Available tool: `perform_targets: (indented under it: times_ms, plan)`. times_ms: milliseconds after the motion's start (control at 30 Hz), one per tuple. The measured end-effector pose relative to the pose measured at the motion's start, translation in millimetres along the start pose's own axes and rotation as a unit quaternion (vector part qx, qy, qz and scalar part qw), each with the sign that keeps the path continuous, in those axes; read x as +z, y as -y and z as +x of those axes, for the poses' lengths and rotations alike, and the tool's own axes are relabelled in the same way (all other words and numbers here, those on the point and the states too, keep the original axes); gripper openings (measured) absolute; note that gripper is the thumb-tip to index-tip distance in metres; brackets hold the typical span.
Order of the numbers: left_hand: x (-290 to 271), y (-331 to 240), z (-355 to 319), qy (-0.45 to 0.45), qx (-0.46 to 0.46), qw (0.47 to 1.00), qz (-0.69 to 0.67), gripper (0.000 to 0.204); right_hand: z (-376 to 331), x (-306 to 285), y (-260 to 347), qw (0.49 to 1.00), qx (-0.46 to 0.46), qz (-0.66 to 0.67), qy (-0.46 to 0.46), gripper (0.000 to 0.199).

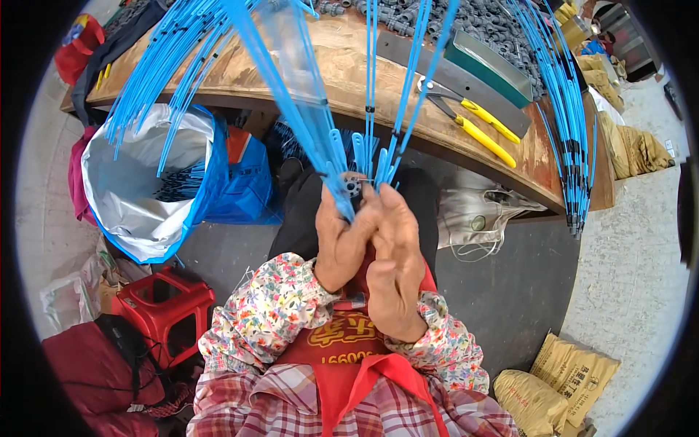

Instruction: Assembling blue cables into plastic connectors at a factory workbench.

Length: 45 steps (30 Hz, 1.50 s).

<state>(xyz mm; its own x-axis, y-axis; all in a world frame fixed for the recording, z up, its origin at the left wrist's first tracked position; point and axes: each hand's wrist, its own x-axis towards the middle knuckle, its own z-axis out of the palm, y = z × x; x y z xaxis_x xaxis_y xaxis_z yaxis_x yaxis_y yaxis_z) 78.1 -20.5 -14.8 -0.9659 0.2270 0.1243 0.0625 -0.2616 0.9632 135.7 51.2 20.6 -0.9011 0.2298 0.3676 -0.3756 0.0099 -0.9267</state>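
My left hand [341, 244] and my right hand [397, 251] are raised together in front of my chest, fingers closed around a small grey hub [354, 186]. Several long blue plastic rods [306, 102] fan up and outward from that hub toward the wooden workbench [342, 69]. My left fingers pinch the flat ends of the left rods, and my right fingers press the rods on the right side of the hub. Flowered sleeves cover both my forearms.
Yellow-handled shears [477, 120] lie on the bench beside a green tray [491, 65] and a heap of grey fittings [480, 22]. More blue rods [571, 131] hang off the bench's right end. A white sack with blue lining [149, 189] and a red stool [164, 309] stand at my left; tan sacks [557, 382] at lower right.
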Motion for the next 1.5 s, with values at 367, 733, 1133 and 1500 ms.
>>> perform_targets:
  times_ms: [367, 733, 1133, 1500]
  plan:
    - [-28, -12, 10, 0.190, -0.015, 0.981, -0.042, 0.015, 2, -60, 31, 0.978, 0.122, -0.144, -0.087, 0.009]
    - [-17, -17, 6, 0.280, -0.030, 0.958, 0.058, 0.012, 15, -75, 21, 0.979, 0.115, -0.132, 0.100, 0.020]
    - [-21, -20, 13, 0.339, -0.026, 0.939, 0.054, 0.013, 16, -75, 10, 0.967, 0.221, -0.074, 0.101, 0.012]
    - [-24, -28, 20, 0.310, -0.053, 0.949, 0.033, 0.021, 21, -56, -8, 0.898, -0.200, -0.392, 0.022, 0.014]
